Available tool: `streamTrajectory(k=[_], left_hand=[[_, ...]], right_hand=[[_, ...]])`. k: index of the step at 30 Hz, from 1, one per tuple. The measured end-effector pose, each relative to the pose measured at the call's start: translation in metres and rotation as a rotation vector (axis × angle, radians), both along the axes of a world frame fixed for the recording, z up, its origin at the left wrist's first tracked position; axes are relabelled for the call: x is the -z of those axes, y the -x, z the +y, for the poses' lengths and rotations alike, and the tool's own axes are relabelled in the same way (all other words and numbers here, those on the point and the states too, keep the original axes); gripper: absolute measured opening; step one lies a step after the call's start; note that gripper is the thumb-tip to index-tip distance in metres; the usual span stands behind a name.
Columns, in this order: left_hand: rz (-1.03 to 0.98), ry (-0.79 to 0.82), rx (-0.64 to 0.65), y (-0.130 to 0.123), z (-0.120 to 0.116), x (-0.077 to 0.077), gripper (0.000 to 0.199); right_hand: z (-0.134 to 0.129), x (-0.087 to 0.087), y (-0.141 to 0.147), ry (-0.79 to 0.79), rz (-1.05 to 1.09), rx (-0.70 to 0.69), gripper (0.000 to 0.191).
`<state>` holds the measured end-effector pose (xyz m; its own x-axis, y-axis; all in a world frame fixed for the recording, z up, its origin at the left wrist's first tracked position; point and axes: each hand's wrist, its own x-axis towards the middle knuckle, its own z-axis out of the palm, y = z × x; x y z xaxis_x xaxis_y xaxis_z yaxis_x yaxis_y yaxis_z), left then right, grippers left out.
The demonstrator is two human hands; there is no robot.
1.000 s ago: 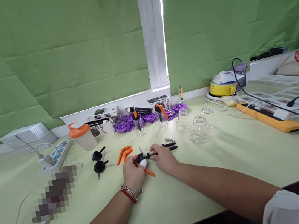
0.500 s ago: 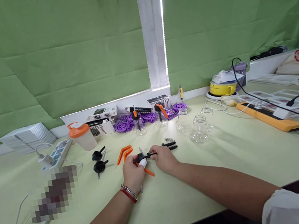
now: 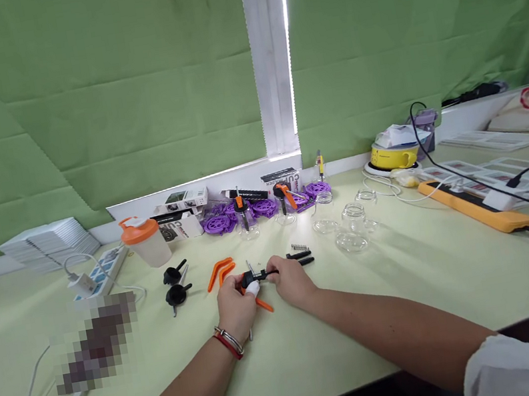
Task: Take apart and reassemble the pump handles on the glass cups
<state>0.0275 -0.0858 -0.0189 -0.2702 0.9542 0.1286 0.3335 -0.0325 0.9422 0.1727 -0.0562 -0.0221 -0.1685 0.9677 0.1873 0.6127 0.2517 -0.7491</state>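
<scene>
My left hand [image 3: 238, 307], a white covering on its thumb, is closed around a black plastic nozzle head [image 3: 248, 280] above the table. My right hand [image 3: 293, 281] pinches the slim black stem [image 3: 270, 273] on that head's right side. A thin metal rod stands up just behind the held part. Beneath my hands an orange lever [image 3: 264, 305] pokes out, partly covered. Left of them lie two more orange levers [image 3: 216, 272] and two black funnel-shaped heads [image 3: 176, 295]. Beyond my right hand rest a metal spring [image 3: 300, 247] and black stems [image 3: 307, 260].
Glass bottles [image 3: 353, 215] stand to the right. Farther back are two bottles with black-and-orange tops [image 3: 240, 205], purple plastic parts [image 3: 218, 224] and printed boxes [image 3: 182, 225]. An orange-lidded shaker [image 3: 145, 241] stands left. An orange power strip [image 3: 479, 209] with cables lies right.
Both my hands and the black head stay in nearly the same place. Another person's hand at the far right edge has gone out of view.
</scene>
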Motion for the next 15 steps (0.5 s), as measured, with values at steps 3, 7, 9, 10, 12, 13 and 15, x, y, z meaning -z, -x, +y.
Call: streamTrajectory(k=[3, 7, 9, 10, 12, 13, 15], left_hand=[[-0.022, -0.001, -0.004, -0.0003, -0.0002, -0.0004, 0.026], [-0.023, 0.010, 0.001, -0.0003, -0.0001, -0.0004, 0.026], [-0.016, 0.006, 0.003, 0.0004, 0.0005, 0.0007, 0.026], [-0.010, 0.000, 0.007, 0.0009, 0.0008, 0.0014, 0.026], [0.003, -0.006, 0.007, 0.0018, 0.0014, 0.0030, 0.026], [0.006, -0.006, 0.006, 0.0022, 0.0017, 0.0038, 0.026], [0.008, -0.004, 0.006, 0.0025, 0.0022, 0.0050, 0.026]], right_hand=[[-0.0011, -0.0011, 0.0003, 0.001, 0.003, -0.006, 0.020], [-0.0021, -0.0026, 0.0001, 0.009, -0.014, 0.009, 0.017], [-0.0023, -0.0030, -0.0002, 0.004, -0.008, 0.000, 0.020], [-0.0023, -0.0032, -0.0003, 0.006, -0.010, -0.010, 0.020], [-0.0022, -0.0034, -0.0004, 0.014, -0.026, -0.009, 0.017], [-0.0021, -0.0035, -0.0004, 0.016, -0.030, 0.001, 0.016], [-0.0019, -0.0035, -0.0003, 0.017, -0.023, 0.017, 0.019]])
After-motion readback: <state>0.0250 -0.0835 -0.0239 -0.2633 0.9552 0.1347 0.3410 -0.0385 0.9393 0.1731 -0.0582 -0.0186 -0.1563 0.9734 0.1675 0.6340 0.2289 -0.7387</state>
